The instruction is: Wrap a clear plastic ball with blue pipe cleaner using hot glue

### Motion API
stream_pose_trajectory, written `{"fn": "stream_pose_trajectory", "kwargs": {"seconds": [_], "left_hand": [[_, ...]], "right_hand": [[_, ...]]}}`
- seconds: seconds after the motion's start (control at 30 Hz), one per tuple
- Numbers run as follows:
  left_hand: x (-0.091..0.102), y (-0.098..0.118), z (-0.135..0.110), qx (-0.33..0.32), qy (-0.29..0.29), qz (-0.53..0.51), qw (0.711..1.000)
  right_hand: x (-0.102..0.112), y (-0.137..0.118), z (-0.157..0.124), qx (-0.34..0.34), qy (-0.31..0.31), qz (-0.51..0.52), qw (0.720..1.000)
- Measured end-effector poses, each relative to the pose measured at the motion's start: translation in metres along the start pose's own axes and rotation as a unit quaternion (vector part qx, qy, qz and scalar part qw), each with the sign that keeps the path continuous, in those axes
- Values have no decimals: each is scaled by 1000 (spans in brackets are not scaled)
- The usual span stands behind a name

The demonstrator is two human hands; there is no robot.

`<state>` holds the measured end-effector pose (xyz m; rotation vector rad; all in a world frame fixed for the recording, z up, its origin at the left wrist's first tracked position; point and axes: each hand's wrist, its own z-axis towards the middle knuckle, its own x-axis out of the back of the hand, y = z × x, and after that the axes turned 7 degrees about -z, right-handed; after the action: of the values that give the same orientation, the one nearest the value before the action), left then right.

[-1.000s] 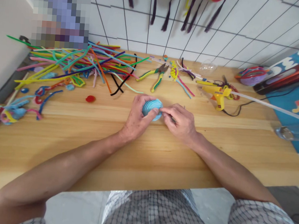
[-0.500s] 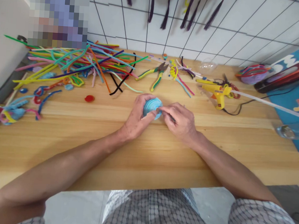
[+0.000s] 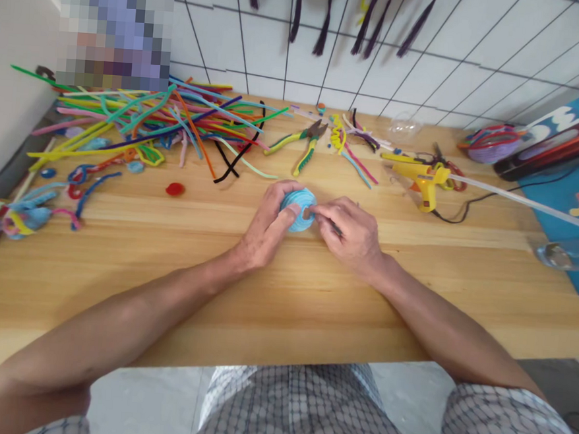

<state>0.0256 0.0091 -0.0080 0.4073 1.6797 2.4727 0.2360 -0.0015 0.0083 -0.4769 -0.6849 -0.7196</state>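
Note:
A light blue coil of wound pipe cleaner (image 3: 299,208) sits just above the wooden table (image 3: 284,296) near its middle. My left hand (image 3: 266,232) wraps round the coil's left side, thumb across its front. My right hand (image 3: 350,233) presses against the coil's right edge with thumb and forefinger pinched there; a thin dark tool or wire end pokes out under its fingers, too small to name.
A heap of coloured pipe cleaners (image 3: 147,121) covers the back left. Pliers (image 3: 304,145) lie behind the hands, a yellow glue gun (image 3: 424,177) with its cord to the right, a red pompom (image 3: 175,188) to the left. Tassels hang on the tiled wall.
My left thumb has slid further across the coil's front and the coil has turned slightly. Both hands stay in the same place.

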Motion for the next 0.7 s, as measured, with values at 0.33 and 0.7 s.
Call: {"fn": "stream_pose_trajectory", "kwargs": {"seconds": [0.33, 0.7], "left_hand": [[-2, -3, 6, 28, 16, -14, 999], [2, -2, 5, 29, -11, -24, 999]], "right_hand": [[1, -1, 1, 6, 1, 15, 1000], [0, 0, 2, -15, 1, 48, 999]]}}
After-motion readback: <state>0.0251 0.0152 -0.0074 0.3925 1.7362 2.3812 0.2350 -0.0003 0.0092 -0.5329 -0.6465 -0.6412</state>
